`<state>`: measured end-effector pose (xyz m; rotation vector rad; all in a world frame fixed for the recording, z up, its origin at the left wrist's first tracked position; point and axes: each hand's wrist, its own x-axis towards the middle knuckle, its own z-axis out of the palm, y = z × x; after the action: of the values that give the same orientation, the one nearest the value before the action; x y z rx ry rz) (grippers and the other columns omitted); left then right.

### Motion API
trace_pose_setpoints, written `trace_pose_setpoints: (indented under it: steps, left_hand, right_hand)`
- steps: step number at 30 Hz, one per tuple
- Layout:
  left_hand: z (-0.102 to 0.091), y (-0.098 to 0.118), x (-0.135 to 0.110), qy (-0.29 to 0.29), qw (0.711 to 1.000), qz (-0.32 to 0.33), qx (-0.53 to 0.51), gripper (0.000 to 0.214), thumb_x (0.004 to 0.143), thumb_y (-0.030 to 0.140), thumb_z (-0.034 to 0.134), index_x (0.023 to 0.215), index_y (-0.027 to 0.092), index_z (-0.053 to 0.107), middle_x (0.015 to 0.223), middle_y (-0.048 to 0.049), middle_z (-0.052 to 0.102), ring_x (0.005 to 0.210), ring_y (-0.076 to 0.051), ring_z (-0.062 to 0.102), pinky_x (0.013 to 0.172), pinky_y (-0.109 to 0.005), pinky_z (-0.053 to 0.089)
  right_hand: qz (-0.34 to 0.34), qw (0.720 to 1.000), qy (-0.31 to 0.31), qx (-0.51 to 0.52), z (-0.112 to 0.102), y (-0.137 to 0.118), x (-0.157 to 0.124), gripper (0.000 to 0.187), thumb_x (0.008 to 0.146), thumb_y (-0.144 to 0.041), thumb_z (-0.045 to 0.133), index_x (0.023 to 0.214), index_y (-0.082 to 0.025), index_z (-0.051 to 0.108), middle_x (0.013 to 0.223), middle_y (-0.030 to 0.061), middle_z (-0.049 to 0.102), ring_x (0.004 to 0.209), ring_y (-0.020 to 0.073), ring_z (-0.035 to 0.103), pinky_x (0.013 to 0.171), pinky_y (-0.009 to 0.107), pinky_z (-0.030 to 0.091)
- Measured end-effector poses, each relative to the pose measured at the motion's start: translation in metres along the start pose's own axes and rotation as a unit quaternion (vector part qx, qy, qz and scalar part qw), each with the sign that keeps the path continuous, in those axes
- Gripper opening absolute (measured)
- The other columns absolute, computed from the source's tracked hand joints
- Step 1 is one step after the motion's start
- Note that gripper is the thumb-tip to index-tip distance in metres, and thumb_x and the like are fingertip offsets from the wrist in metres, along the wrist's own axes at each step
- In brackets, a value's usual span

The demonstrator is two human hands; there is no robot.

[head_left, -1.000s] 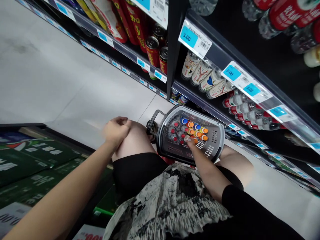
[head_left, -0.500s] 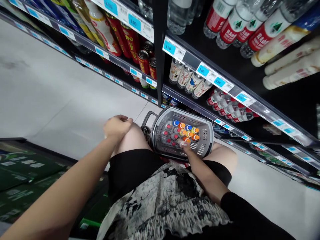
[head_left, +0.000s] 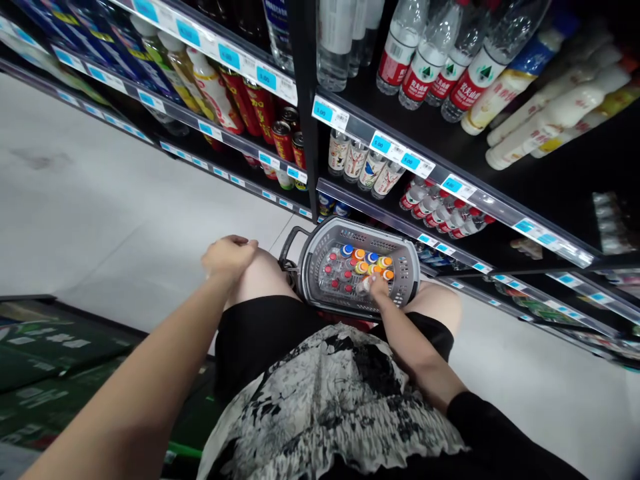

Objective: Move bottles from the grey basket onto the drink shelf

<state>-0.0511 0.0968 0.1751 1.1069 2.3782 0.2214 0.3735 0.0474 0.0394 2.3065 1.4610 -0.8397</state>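
Observation:
A grey basket [head_left: 409, 267] with perforated sides stands on the floor between my knees. Inside it, bottles stand upright in rows: red-capped bottles [head_left: 334, 269] on the left, and bottles with orange caps [head_left: 387, 275] and blue caps [head_left: 371, 257] on the right. My right hand [head_left: 379, 287] reaches into the basket near the front, its fingers closed around the top of a bottle, mostly hidden by the hand. My left hand [head_left: 226, 257] rests on my left knee with its fingers curled in, holding nothing visible.
Shelves [head_left: 350, 120] of drinks rise in front, with water bottles [head_left: 469, 87], white bottles [head_left: 545, 127] and red cans [head_left: 283, 139]. The basket's handle [head_left: 290, 243] sticks out at its left. Green cartons [head_left: 45, 373] are stacked behind on the left. Pale floor [head_left: 125, 193] stretches left.
My right hand has shifted slightly within the basket and now covers the orange cap at the front. My left hand stays on my knee. The view has tilted, showing more of the shelves.

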Motion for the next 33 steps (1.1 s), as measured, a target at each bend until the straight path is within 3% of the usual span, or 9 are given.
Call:
trace_pose_setpoints:
  steps: [6, 12, 15, 20, 23, 27, 30, 33]
  left_hand:
    - [-0.003, 0.014, -0.011, -0.002, 1.0, 0.011, 0.017, 0.043, 0.078, 0.048, 0.063, 0.109, 0.022, 0.076, 0.111, -0.0165, 0.072, 0.112, -0.041, 0.063, 0.097, -0.052, 0.049]
    - [-0.003, 0.024, -0.02, 0.0, 0.999, 0.024, 0.027, 0.044, 0.079, 0.046, 0.062, 0.113, 0.02, 0.076, 0.113, -0.0184, 0.071, 0.115, -0.04, 0.062, 0.1, -0.052, 0.046]
    - [-0.002, 0.024, -0.022, 0.005, 0.999, 0.03, 0.031, 0.044, 0.08, 0.046, 0.062, 0.113, 0.02, 0.076, 0.113, -0.0181, 0.07, 0.116, -0.041, 0.061, 0.1, -0.052, 0.045]
    - [-0.001, 0.026, -0.028, 0.002, 0.998, 0.044, 0.039, 0.045, 0.081, 0.046, 0.062, 0.115, 0.018, 0.075, 0.115, -0.0186, 0.07, 0.12, -0.039, 0.058, 0.101, -0.052, 0.044]
    - [-0.001, 0.029, -0.035, 0.01, 0.997, 0.054, 0.045, 0.044, 0.081, 0.045, 0.061, 0.114, 0.018, 0.075, 0.114, -0.0191, 0.069, 0.121, -0.04, 0.057, 0.101, -0.053, 0.043]
    - [0.0, 0.033, -0.04, 0.021, 0.996, 0.066, 0.047, 0.044, 0.082, 0.044, 0.06, 0.114, 0.018, 0.076, 0.114, -0.0204, 0.07, 0.121, -0.04, 0.056, 0.102, -0.052, 0.042]
    - [0.002, 0.035, -0.041, 0.029, 0.996, 0.068, 0.043, 0.044, 0.082, 0.044, 0.06, 0.113, 0.017, 0.076, 0.113, -0.0208, 0.07, 0.12, -0.041, 0.057, 0.102, -0.052, 0.042]
    - [0.006, 0.039, -0.04, 0.032, 0.996, 0.07, 0.05, 0.044, 0.081, 0.043, 0.06, 0.112, 0.017, 0.076, 0.113, -0.0204, 0.07, 0.119, -0.041, 0.056, 0.102, -0.052, 0.041]
  right_hand:
    - [-0.007, 0.99, 0.13, 0.05, -0.048, -0.008, -0.019, 0.046, 0.097, -0.043, 0.053, 0.138, -0.021, 0.051, 0.119, 0.0142, 0.067, 0.106, 0.029, 0.065, 0.089, 0.035, 0.048]
    - [-0.114, 0.968, 0.208, 0.081, -0.105, -0.009, -0.059, 0.037, 0.092, -0.04, 0.061, 0.121, -0.02, 0.067, 0.109, 0.0105, 0.072, 0.102, 0.0279, 0.066, 0.09, 0.033, 0.046]
    - [-0.154, 0.947, 0.238, 0.153, -0.121, 0.001, -0.083, 0.032, 0.086, -0.039, 0.064, 0.11, -0.02, 0.073, 0.1, 0.0074, 0.074, 0.096, 0.0263, 0.068, 0.088, 0.033, 0.048]
    - [-0.188, 0.896, 0.266, 0.303, -0.11, 0.025, -0.119, 0.032, 0.077, -0.041, 0.065, 0.093, -0.016, 0.078, 0.09, 0.0061, 0.076, 0.087, 0.025, 0.07, 0.083, 0.033, 0.053]
    - [-0.171, 0.873, 0.243, 0.386, -0.095, 0.04, -0.126, 0.033, 0.072, -0.041, 0.066, 0.085, -0.013, 0.078, 0.078, 0.0054, 0.073, 0.075, 0.023, 0.068, 0.07, 0.03, 0.054]
    - [-0.094, 0.856, 0.152, 0.484, -0.079, 0.052, -0.115, 0.032, 0.066, -0.043, 0.068, 0.07, -0.012, 0.073, 0.055, 0.0011, 0.06, 0.051, 0.0165, 0.055, 0.047, 0.026, 0.046]
    - [-0.051, 0.856, 0.094, 0.505, -0.071, 0.056, -0.1, 0.029, 0.065, -0.042, 0.068, 0.063, -0.013, 0.068, 0.052, 0.0, 0.056, 0.048, 0.014, 0.052, 0.046, 0.025, 0.045]
    - [-0.059, 0.868, 0.057, 0.49, -0.067, 0.059, -0.084, 0.027, 0.063, -0.042, 0.07, 0.058, -0.015, 0.065, 0.052, -0.0004, 0.055, 0.048, 0.0135, 0.051, 0.046, 0.025, 0.044]
